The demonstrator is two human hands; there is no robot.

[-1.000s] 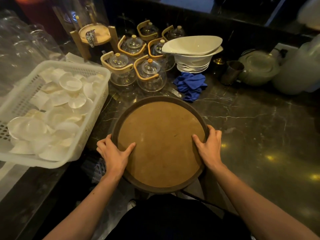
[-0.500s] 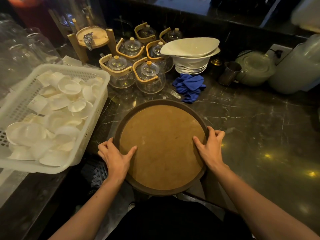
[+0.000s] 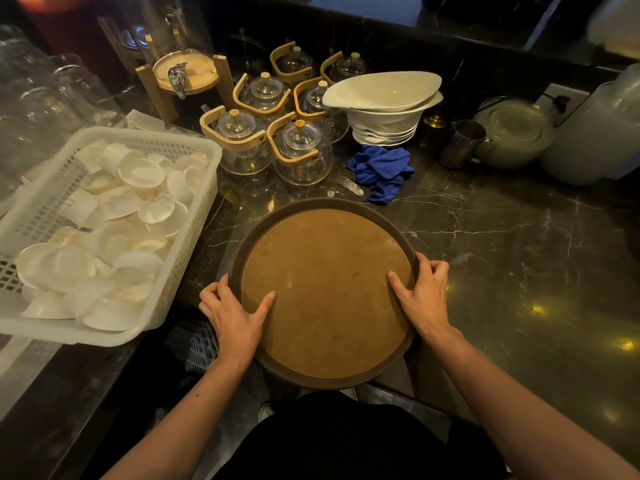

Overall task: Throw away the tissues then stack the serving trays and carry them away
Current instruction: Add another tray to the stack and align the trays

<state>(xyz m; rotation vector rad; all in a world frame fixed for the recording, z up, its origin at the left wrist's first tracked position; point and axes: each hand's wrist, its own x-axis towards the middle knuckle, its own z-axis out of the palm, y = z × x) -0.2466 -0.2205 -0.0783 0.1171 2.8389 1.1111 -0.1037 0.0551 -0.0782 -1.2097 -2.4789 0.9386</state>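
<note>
A round serving tray with a dark brown rim and a tan inner surface lies at the near edge of the dark marble counter, its near part hanging past the edge. My left hand grips its left rim, thumb on the tan surface and fingers curled over the edge. My right hand holds the right rim the same way. Nothing lies on the tray. Whether more trays sit beneath it I cannot tell. No tissues show.
A white plastic basket full of small white dishes stands to the left. Behind the tray are several glass teapots with wooden handles, a stack of white bowls, a blue cloth, a metal cup and a green pot.
The tray has shifted slightly lower and right in view, both hands keeping their grip on its rim. Nothing else on the counter has moved.
</note>
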